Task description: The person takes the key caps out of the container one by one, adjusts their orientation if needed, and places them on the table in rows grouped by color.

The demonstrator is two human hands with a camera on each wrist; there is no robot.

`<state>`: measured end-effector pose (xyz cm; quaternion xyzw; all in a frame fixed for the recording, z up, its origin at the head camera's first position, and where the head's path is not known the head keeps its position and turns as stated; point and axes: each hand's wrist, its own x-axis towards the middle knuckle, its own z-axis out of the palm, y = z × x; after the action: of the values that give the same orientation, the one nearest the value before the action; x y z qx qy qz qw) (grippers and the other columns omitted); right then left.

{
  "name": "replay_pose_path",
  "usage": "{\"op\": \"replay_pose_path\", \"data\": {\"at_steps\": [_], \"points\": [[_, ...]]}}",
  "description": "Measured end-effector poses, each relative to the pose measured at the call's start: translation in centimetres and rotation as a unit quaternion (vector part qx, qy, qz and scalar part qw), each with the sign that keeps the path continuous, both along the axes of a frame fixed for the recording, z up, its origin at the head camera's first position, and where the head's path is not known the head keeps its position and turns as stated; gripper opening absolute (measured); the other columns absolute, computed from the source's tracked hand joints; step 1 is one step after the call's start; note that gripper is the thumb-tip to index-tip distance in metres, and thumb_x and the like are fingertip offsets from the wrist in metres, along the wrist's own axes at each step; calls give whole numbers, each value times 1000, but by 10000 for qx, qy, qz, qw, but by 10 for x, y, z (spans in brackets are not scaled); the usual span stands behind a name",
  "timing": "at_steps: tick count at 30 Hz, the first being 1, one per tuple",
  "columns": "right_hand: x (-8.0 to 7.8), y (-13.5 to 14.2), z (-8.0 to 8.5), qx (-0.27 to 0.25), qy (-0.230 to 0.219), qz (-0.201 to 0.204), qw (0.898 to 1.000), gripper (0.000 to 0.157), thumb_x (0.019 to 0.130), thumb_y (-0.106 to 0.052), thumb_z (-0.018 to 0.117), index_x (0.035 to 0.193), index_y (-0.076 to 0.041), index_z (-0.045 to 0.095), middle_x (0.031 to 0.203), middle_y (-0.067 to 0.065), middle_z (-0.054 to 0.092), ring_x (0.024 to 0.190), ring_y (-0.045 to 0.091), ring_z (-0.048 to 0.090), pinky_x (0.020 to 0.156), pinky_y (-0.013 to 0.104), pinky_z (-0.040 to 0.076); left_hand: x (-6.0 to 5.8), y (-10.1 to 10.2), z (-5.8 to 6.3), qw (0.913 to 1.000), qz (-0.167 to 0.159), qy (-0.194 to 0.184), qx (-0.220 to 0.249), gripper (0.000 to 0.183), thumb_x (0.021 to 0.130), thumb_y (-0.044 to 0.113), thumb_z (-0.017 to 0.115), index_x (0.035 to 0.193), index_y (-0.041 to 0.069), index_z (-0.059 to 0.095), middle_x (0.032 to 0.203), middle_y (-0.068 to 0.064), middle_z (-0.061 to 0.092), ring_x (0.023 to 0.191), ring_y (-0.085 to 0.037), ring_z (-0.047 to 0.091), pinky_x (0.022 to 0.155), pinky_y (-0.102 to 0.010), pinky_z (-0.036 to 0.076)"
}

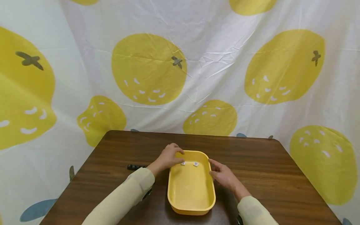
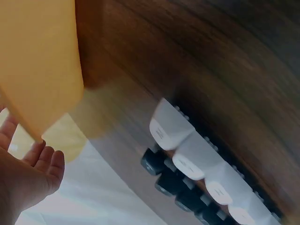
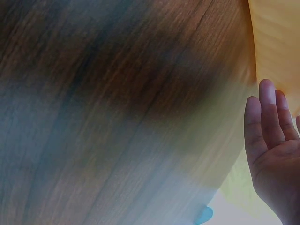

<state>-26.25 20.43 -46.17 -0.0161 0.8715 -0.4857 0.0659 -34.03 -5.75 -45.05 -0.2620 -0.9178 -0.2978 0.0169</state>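
Note:
A yellow rectangular tray (image 1: pixel 191 187) sits on the table. Two small white pieces with dark markings lie at its far end, a left piece (image 1: pixel 183 163) and a right piece (image 1: pixel 195 164). My left hand (image 1: pixel 168 156) reaches over the tray's far left corner, fingers bent, with a gap between thumb and index finger; the thumb is close to the left white piece. In the left wrist view, the left hand (image 2: pixel 28 178) is at the tray's rim, partly hidden. My right hand (image 1: pixel 223 175) touches the tray's right side; in the right wrist view its fingers (image 3: pixel 267 110) are nearly straight.
Left of the tray lies a dark strip-like object (image 1: pixel 136 167); close up it shows a row of white blocks (image 2: pixel 187 161) beside black pieces (image 2: pixel 171 183). The brown wooden table (image 1: pixel 267 178) stands before a white curtain (image 1: pixel 208 72) printed with lemons.

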Motion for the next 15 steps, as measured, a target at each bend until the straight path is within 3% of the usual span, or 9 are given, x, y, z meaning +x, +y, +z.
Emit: {"op": "replay_pose_path", "data": {"at_steps": [5, 10, 15], "points": [[0, 0, 0, -70, 38, 12, 10000, 56, 95, -7, 59, 149, -9, 45, 105, 11, 67, 73, 24, 61, 59, 38, 48, -4, 10, -7, 9989, 143, -82, -439, 26, 87, 25, 75, 110, 13, 74, 133, -17, 51, 125, -38, 45, 102, -56, 36], [0, 0, 0, -67, 71, -1, 10000, 56, 95, -7, 59, 149, -9, 46, 103, 11, 67, 71, 24, 60, 58, 37, 47, -7, 16, -12, 9957, 263, 45, -891, 22, 87, 24, 75, 108, 16, 76, 133, -17, 53, 124, -38, 45, 98, -57, 38], [0, -1, 0, -25, 118, 2, 9999, 55, 94, -7, 60, 148, -9, 47, 100, 10, 66, 71, 25, 61, 57, 36, 47, -11, 24, -15, 9852, 420, 300, -1637, 19, 84, 24, 74, 103, 21, 77, 121, -9, 58, 116, -31, 48, 92, -51, 40]]}}
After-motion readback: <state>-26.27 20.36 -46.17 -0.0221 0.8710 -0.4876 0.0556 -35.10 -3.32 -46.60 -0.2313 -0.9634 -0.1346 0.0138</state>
